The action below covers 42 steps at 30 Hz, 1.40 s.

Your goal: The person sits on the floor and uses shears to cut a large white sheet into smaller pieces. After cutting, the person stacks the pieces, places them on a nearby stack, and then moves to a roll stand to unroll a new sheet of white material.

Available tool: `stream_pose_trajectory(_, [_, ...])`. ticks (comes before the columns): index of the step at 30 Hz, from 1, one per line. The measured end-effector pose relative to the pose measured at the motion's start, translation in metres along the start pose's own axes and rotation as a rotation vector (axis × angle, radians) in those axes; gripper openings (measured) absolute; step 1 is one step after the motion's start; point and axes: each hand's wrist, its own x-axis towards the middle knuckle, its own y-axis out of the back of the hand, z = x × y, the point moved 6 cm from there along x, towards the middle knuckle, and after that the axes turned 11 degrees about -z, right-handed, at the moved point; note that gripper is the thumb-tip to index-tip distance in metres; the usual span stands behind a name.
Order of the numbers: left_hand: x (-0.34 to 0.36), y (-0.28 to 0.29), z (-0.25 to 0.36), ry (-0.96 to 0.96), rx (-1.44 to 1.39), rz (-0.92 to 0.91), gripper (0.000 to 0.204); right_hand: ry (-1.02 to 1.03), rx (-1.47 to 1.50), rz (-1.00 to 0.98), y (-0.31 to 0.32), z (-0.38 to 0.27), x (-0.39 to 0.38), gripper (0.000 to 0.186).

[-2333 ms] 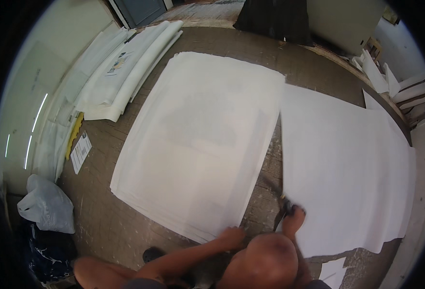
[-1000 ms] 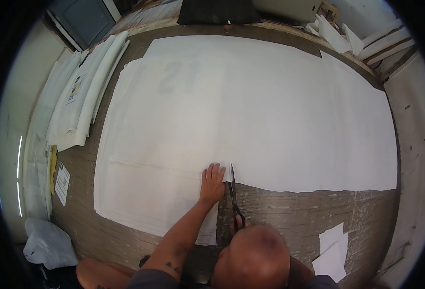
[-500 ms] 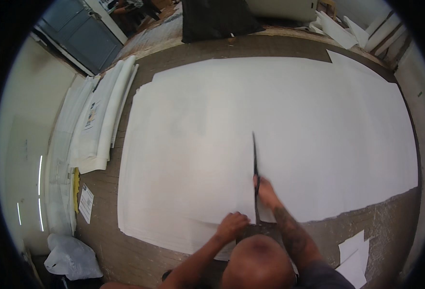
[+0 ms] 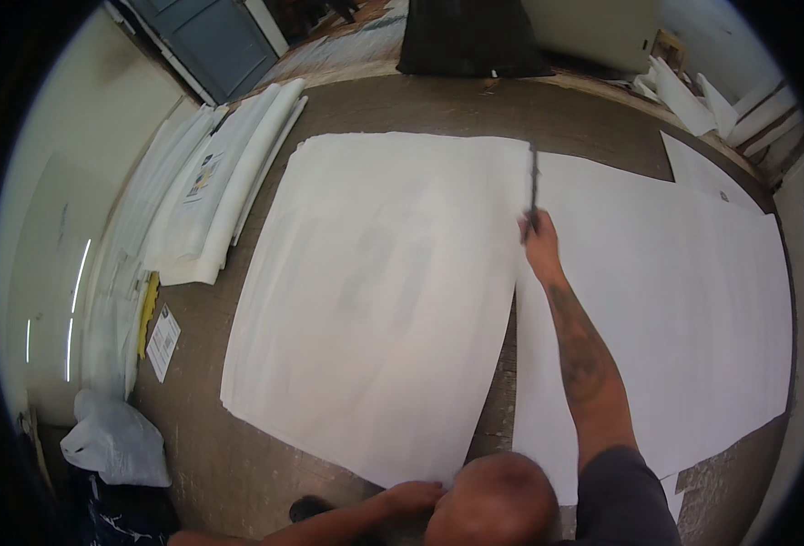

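My right hand (image 4: 539,238) is closed round the handles of dark, long-bladed scissors (image 4: 534,177), at the far end of a long cut. Their blades point to the far edge of the white paper. On the left of the cut lies one wide sheet (image 4: 356,300); on the right lies another part of the paper (image 4: 666,309), with my right forearm over it. A gap between them widens toward me. My left hand (image 4: 413,498) is low down at the near edge of the left sheet; its fingertips are hidden, so its grip cannot be made out.
Brown work surface (image 4: 384,100) borders the paper. Rolled white sheets (image 4: 238,182) lie at the left by the wall, with a small printed card (image 4: 162,343) and a yellow strip (image 4: 149,314) nearer. A plastic bag (image 4: 120,441) sits lower left. A black cloth-like thing (image 4: 470,41) hangs at the far side.
My right hand has pushed the scissors away from me, lengthening the cut to near the paper's far edge. The gap has widened. My left hand has come back toward me. The view has shifted.
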Motion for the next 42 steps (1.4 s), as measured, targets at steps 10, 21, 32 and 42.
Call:
stream_pose_trajectory(10, [0.041, 0.109, -0.024, 0.502, 0.087, 0.149, 0.012, -0.397, -0.79, -0.174, 0.043, -0.007, -0.391, 0.076])
stream_pose_trajectory(21, [0.098, 0.095, 0.006, 0.235, -0.518, 0.287, 0.033, -0.104, -0.718, 0.248, 0.07, -0.012, -0.205, 0.02])
stream_pose_trajectory(32, [0.079, 0.113, -0.066, 0.112, -1.364, 1.499, 0.036, -0.436, 0.436, -0.672, -0.071, -0.076, -0.236, 0.02])
stream_pose_trajectory(42, [-0.071, 0.182, -0.146, 0.603, -1.582, 1.498, 0.017, -0.951, 0.337, -0.592, 0.046, -0.076, -0.525, 0.059])
